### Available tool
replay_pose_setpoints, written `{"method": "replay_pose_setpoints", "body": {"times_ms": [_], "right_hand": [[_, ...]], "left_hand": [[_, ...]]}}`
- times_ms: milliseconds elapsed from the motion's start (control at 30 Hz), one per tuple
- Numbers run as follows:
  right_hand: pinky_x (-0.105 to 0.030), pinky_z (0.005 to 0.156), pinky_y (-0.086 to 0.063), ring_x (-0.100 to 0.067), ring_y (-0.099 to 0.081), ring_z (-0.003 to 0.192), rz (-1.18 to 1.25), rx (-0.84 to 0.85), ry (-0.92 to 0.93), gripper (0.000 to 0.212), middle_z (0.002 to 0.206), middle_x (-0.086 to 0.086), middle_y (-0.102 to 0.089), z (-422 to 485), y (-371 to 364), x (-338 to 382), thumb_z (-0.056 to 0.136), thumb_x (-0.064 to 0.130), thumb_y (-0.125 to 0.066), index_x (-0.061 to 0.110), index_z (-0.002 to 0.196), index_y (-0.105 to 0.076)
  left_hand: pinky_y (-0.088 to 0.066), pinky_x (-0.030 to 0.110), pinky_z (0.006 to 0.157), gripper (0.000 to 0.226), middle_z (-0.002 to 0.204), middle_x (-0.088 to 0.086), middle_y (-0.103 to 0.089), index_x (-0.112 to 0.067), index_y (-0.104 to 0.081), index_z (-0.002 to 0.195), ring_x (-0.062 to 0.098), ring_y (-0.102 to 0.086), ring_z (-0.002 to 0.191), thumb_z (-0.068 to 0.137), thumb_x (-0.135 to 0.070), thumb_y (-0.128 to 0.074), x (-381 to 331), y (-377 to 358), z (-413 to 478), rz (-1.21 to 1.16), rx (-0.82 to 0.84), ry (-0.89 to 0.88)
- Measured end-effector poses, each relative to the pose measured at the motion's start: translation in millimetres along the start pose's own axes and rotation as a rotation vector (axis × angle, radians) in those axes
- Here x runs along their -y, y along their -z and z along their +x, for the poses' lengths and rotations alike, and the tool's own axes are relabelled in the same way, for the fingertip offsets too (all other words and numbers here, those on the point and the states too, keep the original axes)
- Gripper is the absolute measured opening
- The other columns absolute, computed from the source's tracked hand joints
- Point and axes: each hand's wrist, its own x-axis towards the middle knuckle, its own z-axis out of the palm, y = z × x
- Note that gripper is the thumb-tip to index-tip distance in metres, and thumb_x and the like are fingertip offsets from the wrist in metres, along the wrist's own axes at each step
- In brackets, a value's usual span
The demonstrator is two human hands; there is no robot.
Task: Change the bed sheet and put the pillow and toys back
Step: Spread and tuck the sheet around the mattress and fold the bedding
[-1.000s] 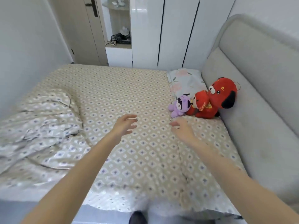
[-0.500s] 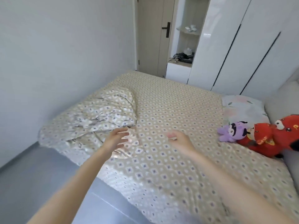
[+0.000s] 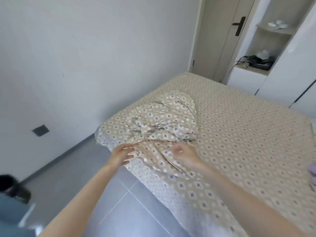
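As the view has swung left over the last second, the red toys and pillow have dropped out of sight. Only a sliver of the purple toy [image 3: 313, 169] shows at the right edge.

Both hands have moved from the middle of the bed to its near left corner.
- The left hand [image 3: 121, 154] has its fingers spread and straight, with the tips touching the near edge of the bunched quilt [image 3: 164, 124]. It grips nothing.
- The right hand [image 3: 183, 157] lies on the same loose fold, just right of the left. It is too blurred to tell whether its fingers are flat or closing on cloth.

The patterned sheet [image 3: 239, 134] covers the mattress and hangs over the near edge above the grey floor [image 3: 130, 202]. The quilt sits heaped on it at the left end.

Assessment: attention has shifted from the toys to the quilt. The sheet appears not yet stripped, so the work is at an early stage. The quilt will likely have to come off first, and the toys and pillow will also have to be cleared.

Risk: the heap is slack and will spill if gathered by one fold only.

Elsewhere, a closed door [image 3: 218, 36] and a shelf holding a dark bag [image 3: 256, 61] stand at the far side.
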Motion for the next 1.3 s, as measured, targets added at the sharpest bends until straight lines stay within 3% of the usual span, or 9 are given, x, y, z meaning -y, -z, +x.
{"method": "replay_pose_setpoints", "body": {"times_ms": [100, 233, 433, 633, 700, 867, 1033, 1167, 1300], "right_hand": [[-0.023, 0.077, -0.046, -0.012, -0.058, 0.1, 0.004, 0.031, 0.0, 0.02, 0.108, 0.007, -0.06, 26, -18, 18, 0.094, 0.014, -0.055, 0.014, 0.111, -0.065], [-0.033, 0.095, -0.047, -0.019, -0.061, 0.107, -0.028, 0.077, -0.035, 0.024, 0.114, -0.003, -0.065, 95, -49, 37, 0.095, 0.013, -0.051, 0.009, 0.113, -0.066], [-0.024, 0.079, -0.046, -0.013, -0.059, 0.096, -0.104, 0.17, -0.062, 0.029, 0.116, -0.001, -0.063, 206, -85, 42, 0.095, 0.021, -0.047, 0.017, 0.121, -0.058], [-0.027, 0.089, -0.045, -0.024, -0.055, 0.115, -0.218, 0.279, -0.164, 0.04, 0.131, -0.007, -0.057, 346, -124, 44, 0.09, 0.016, -0.048, 0.017, 0.128, -0.058], [-0.037, 0.093, -0.049, -0.03, -0.056, 0.114, -0.286, 0.34, -0.162, 0.039, 0.125, -0.01, -0.059, 385, -135, 43, 0.088, 0.014, -0.043, 0.016, 0.123, -0.061], [-0.04, 0.1, -0.043, -0.028, -0.042, 0.132, -0.483, 0.413, -0.114, 0.023, 0.141, -0.013, -0.045, 459, -159, 32, 0.092, 0.016, -0.045, 0.007, 0.099, -0.064], [-0.048, 0.093, -0.043, -0.032, -0.037, 0.13, -0.692, 0.608, -0.119, 0.03, 0.158, -0.004, -0.012, 506, -181, 20, 0.091, 0.009, -0.039, 0.001, 0.114, -0.057], [-0.056, 0.101, -0.035, -0.037, -0.035, 0.132, -0.862, 0.761, -0.2, 0.04, 0.147, -0.012, -0.034, 521, -192, 7, 0.096, 0.011, -0.039, 0.005, 0.133, -0.049], [-0.045, 0.098, -0.041, -0.033, -0.049, 0.121, -0.849, 0.525, -0.276, 0.033, 0.128, -0.017, -0.052, 519, -181, 10, 0.092, 0.003, -0.044, 0.002, 0.123, -0.054]], "left_hand": [[-0.045, 0.037, 0.097, 0.017, 0.115, 0.004, -0.065, -0.019, -0.06, 0.108, 0.023, -0.063, 0.101, 0.094, -0.013, -0.052, -5, 22, 17, 0.006, -0.013, 0.029], [-0.044, 0.037, 0.098, 0.023, 0.12, 0.005, -0.063, -0.017, -0.059, 0.114, 0.024, -0.063, 0.108, 0.092, -0.014, -0.056, -12, 53, 76, 0.0, 0.002, 0.084], [-0.046, 0.04, 0.101, 0.016, 0.115, 0.002, -0.067, -0.024, -0.063, 0.102, 0.021, -0.065, 0.101, 0.091, -0.014, -0.057, -31, 72, 180, 0.016, 0.019, 0.138], [-0.046, 0.033, 0.089, 0.026, 0.118, 0.01, -0.065, -0.015, -0.061, 0.115, 0.023, -0.063, 0.099, 0.09, -0.011, -0.058, -68, 84, 309, 0.058, 0.031, 0.248], [-0.044, 0.031, 0.087, 0.026, 0.12, 0.012, -0.064, -0.013, -0.06, 0.117, 0.023, -0.061, 0.099, 0.091, -0.011, -0.057, -84, 85, 345, 0.084, 0.07, 0.281], [-0.043, 0.027, 0.075, 0.029, 0.115, 0.013, -0.064, -0.008, -0.058, 0.121, 0.023, -0.06, 0.091, 0.092, -0.006, -0.053, -99, 84, 421, 0.084, 0.082, 0.361], [-0.043, 0.021, 0.069, 0.023, 0.104, 0.007, -0.065, -0.01, -0.059, 0.114, 0.012, -0.059, 0.074, 0.094, -0.006, -0.049, -92, 83, 486, 0.116, 0.1, 0.429], [-0.047, 0.026, 0.079, 0.02, 0.102, 0.001, -0.067, -0.016, -0.062, 0.108, 0.015, -0.063, 0.082, 0.093, -0.011, -0.051, -85, 82, 528, 0.183, 0.126, 0.45], [-0.045, 0.02, 0.07, 0.019, 0.105, 0.0, -0.067, -0.018, -0.063, 0.109, 0.013, -0.062, 0.084, 0.093, -0.014, -0.052, -87, 74, 552, 0.287, 0.212, 0.42]]}}
